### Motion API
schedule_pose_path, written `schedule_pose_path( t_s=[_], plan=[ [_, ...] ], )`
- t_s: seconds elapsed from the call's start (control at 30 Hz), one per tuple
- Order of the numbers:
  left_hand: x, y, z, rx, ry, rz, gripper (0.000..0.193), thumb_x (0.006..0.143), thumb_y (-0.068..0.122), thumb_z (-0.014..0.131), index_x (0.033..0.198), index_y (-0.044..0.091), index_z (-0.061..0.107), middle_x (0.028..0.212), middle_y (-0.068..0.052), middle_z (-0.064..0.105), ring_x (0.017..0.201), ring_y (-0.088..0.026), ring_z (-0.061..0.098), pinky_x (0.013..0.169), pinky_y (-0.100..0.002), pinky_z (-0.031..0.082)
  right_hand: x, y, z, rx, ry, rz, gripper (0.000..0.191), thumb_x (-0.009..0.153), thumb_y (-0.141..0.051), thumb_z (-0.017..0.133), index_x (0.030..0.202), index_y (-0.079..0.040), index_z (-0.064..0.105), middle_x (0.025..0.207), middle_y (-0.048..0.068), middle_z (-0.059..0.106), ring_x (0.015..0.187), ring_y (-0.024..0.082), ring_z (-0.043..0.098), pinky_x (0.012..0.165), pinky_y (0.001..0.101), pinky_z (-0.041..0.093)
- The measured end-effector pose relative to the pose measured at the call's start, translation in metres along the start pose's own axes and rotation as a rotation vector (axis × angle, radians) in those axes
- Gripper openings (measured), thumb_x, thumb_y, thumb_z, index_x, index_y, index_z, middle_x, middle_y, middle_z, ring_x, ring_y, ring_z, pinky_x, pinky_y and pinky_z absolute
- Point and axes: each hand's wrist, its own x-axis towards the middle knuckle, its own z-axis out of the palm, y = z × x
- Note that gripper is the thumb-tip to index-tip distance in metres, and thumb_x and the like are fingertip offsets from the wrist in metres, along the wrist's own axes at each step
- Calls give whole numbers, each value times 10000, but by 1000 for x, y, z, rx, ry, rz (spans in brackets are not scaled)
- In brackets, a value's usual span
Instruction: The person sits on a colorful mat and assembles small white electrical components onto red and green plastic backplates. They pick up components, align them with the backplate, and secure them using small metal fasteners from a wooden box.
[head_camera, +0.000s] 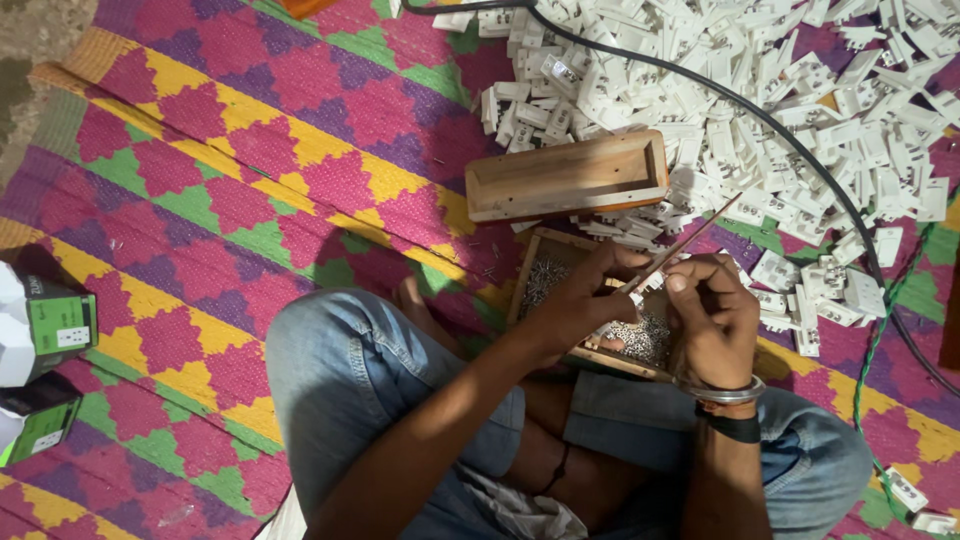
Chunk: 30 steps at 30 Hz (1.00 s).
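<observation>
My left hand (585, 295) pinches a small white plastic part (640, 285) over a shallow wooden tray (545, 262) of small metal screws. My right hand (712, 315) grips a thin reddish screwdriver (690, 240), its shaft slanting up to the right and its tip at the white part. Both hands meet above the tray, just in front of my crossed legs in blue jeans. A metal bangle and a black band sit on my right wrist.
A long empty wooden box (568, 177) lies beyond the tray. A large heap of white plastic switch parts (790, 90) covers the woven mat's upper right. A black cable (760, 120) curves across it. Small green-and-white cartons (45, 330) stand at the left edge.
</observation>
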Motion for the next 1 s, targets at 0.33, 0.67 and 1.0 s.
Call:
schedule_pose_path(
  t_s=[0.33, 0.67, 1.0],
  plan=[
    [0, 1, -1, -5, 10, -46, 524, 857, 191, 646, 1357, 189, 489, 1235, -89, 563, 1066, -206, 619, 769, -424, 613, -2, 6, 7, -52, 66, 21, 84, 1025, -95, 690, 1051, -15, 685, 787, -12, 628, 622, 56, 511, 562, 211, 394],
    [-3, -1, 1, 29, 24, 15, 552, 791, 138, 667, 1320, 141, 509, 1226, -72, 584, 1090, -206, 605, 746, -431, 614, -8, 8, 10, -98, 97, 3, 108, 1027, -90, 685, 1082, 0, 707, 791, 23, 678, 632, 59, 553, 563, 204, 421],
    [1, -8, 2, -69, 5, -18, 607, 812, 204, 664, 1381, 172, 455, 1314, -52, 574, 1097, -155, 597, 751, -378, 579, -12, 10, 14, -130, 152, -42, 125, 1036, -100, 673, 1099, 6, 689, 797, 30, 696, 639, 65, 585, 564, 206, 438]
  ],
)
